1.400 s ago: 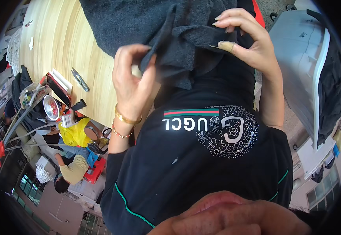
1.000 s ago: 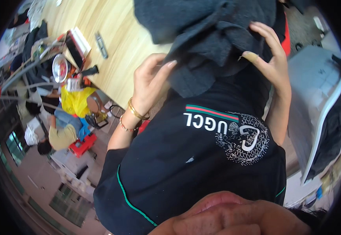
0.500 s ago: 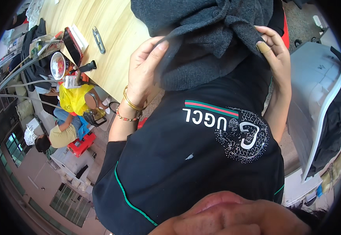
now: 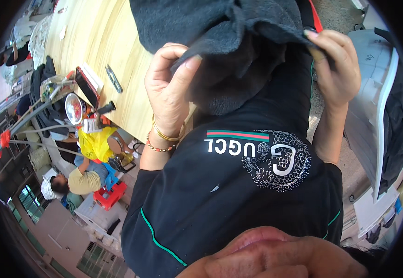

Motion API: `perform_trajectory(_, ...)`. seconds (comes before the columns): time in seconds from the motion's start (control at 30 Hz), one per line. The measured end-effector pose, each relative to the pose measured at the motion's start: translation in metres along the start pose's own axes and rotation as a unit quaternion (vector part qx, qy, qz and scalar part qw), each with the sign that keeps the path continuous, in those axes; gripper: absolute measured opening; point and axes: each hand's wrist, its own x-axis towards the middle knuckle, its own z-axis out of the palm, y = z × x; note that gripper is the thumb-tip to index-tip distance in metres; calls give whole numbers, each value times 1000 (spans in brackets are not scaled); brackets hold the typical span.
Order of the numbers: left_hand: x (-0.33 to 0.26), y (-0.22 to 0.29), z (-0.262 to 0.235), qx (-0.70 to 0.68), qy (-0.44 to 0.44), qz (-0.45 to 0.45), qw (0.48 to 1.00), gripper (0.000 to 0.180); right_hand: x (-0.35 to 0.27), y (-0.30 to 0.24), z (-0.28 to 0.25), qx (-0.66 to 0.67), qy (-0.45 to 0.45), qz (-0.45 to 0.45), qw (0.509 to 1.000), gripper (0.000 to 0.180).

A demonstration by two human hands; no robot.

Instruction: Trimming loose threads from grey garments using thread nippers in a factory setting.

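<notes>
A dark grey knitted-looking garment (image 4: 229,88) hangs in folds between my hands, above my lap and over the table's near edge. My left hand (image 4: 168,81) pinches its left edge between thumb and fingers. At the other side, my right hand (image 4: 338,60) grips the garment's right edge at the fingertips, drawing that edge out taut. The lower part droops in a loose, shaded fold. Small thread snips (image 4: 114,78) lie on the table, to the left of my left hand and apart from it.
The pale wooden table (image 4: 127,30) holds a red-edged phone (image 4: 87,87) near its left side. Beside it are a round tub (image 4: 75,109) and a yellow bag (image 4: 100,142). Another person (image 4: 83,181) sits by a red stool (image 4: 110,195). A large grey bin (image 4: 366,78) stands at my right.
My right hand has moved outward to the right, pulling its edge of the garment straighter. My left hand keeps its pinch. The whole view has shifted slightly.
</notes>
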Motion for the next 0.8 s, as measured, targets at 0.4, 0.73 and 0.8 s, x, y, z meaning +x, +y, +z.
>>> perform_trajectory(0.4,44,1,41,122,-118,90,981,11,23,-23,30,-58,-58,-218,973,22)
perform_trajectory(0.73,42,1,32,147,-134,49,979,30,18,-13,42,75,-17,-95,993,29)
perform_trajectory(0.8,44,-3,27,175,-140,79,971,30,17,-13,44,88,-28,-49,994,20)
